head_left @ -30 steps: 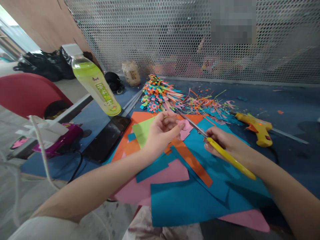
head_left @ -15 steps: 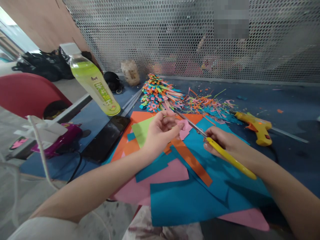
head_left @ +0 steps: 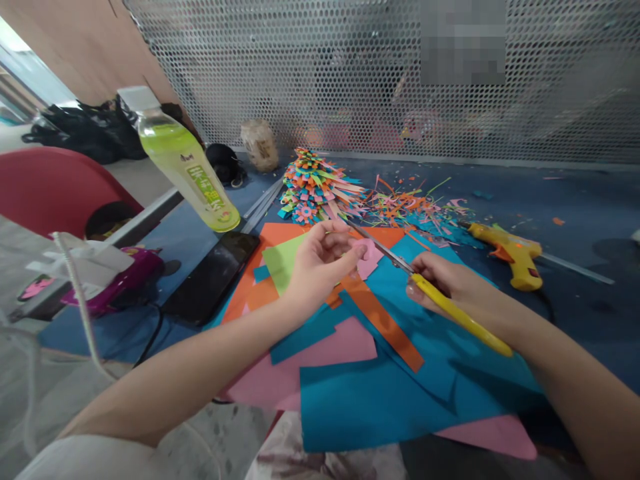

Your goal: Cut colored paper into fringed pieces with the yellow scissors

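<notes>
My left hand (head_left: 327,257) pinches a small piece of pink paper (head_left: 369,257) between thumb and fingers. Yellow-handled scissors (head_left: 457,313) are in my right hand (head_left: 437,280), its fingers wrapped around the handles. Their metal blades point up and left, right beside the pink piece; whether they touch it I cannot tell. Beneath both hands lie overlapping sheets of blue paper (head_left: 360,407), pink paper (head_left: 325,353) and orange paper. An orange strip (head_left: 385,323) rests on the blue sheet under the pink piece.
Behind the hands stands a cone of colourful folded paper (head_left: 313,187), with paper scraps (head_left: 410,207) to its right. A yellow glue gun (head_left: 510,250) lies at right. On the left are a drink bottle (head_left: 185,167), a black phone (head_left: 213,277) and a purple power strip (head_left: 117,283). Perforated metal (head_left: 300,73) borders the back.
Almost nothing differs. Both hands keep their hold on the pink paper and the scissors, and the view has shifted very slightly.
</notes>
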`<state>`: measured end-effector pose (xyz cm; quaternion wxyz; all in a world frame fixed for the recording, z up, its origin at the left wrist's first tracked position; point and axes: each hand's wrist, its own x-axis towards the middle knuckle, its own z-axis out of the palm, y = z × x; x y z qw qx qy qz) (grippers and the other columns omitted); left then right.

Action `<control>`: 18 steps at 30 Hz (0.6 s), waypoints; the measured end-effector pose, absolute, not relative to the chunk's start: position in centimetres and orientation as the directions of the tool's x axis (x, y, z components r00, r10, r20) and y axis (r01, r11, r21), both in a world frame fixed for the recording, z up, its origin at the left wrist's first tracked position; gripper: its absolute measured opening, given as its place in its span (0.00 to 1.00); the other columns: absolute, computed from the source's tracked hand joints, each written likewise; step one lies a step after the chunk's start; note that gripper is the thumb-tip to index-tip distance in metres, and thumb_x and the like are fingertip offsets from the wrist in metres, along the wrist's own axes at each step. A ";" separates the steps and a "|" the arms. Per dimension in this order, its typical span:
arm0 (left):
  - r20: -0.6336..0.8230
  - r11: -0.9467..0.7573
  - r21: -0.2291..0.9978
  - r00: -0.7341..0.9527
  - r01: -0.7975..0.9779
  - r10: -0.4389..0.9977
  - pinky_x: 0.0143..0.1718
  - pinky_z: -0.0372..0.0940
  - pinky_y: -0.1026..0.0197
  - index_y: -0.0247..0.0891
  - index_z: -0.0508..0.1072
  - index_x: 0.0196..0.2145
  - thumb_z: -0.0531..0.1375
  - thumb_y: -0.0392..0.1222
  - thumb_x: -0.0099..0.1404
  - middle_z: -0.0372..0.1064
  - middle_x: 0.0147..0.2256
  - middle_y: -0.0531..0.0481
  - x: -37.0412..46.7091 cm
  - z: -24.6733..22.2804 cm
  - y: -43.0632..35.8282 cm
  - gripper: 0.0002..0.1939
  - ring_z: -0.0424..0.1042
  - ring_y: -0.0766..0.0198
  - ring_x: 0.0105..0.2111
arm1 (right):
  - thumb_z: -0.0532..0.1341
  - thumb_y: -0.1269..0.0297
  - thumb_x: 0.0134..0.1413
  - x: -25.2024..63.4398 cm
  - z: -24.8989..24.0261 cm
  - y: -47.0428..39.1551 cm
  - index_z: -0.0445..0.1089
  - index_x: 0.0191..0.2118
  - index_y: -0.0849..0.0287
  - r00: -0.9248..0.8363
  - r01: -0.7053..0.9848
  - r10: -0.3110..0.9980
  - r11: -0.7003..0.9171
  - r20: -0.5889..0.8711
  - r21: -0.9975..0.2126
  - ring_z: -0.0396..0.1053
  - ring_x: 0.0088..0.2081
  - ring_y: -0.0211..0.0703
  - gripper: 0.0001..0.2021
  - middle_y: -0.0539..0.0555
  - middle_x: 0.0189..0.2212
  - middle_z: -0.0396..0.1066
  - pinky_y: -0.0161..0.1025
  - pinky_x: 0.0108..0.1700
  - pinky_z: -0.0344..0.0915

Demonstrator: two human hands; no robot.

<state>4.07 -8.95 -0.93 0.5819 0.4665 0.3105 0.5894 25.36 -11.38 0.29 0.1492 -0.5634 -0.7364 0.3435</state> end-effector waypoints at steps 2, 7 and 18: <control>0.188 -0.130 0.909 0.112 -0.397 0.976 0.19 0.66 0.68 0.38 0.65 0.35 0.69 0.38 0.52 0.72 0.25 0.56 4.1 -1.0 -8.9 0.17 0.68 0.73 0.18 | 0.59 0.50 0.54 25.4 0.3 -11.4 0.56 0.33 0.53 -0.320 0.720 0.933 0.124 -0.168 -0.683 0.53 0.24 0.36 0.14 0.44 0.23 0.56 0.36 0.24 0.50; 0.194 -0.136 0.905 0.107 -0.402 0.975 0.19 0.66 0.69 0.37 0.65 0.35 0.70 0.39 0.52 0.71 0.25 0.56 4.0 -1.2 -8.8 0.18 0.69 0.73 0.19 | 0.58 0.49 0.54 25.4 0.3 -11.4 0.55 0.33 0.53 -0.306 0.718 0.937 0.112 -0.168 -0.687 0.53 0.23 0.37 0.15 0.44 0.22 0.56 0.36 0.25 0.50; 0.201 -0.138 0.899 0.113 -0.415 0.973 0.19 0.65 0.70 0.37 0.65 0.35 0.70 0.40 0.51 0.71 0.25 0.56 4.0 -1.2 -8.7 0.19 0.69 0.73 0.19 | 0.59 0.45 0.53 25.3 0.5 -11.5 0.54 0.32 0.52 -0.301 0.726 0.939 0.114 -0.165 -0.678 0.52 0.23 0.37 0.18 0.44 0.22 0.56 0.36 0.24 0.49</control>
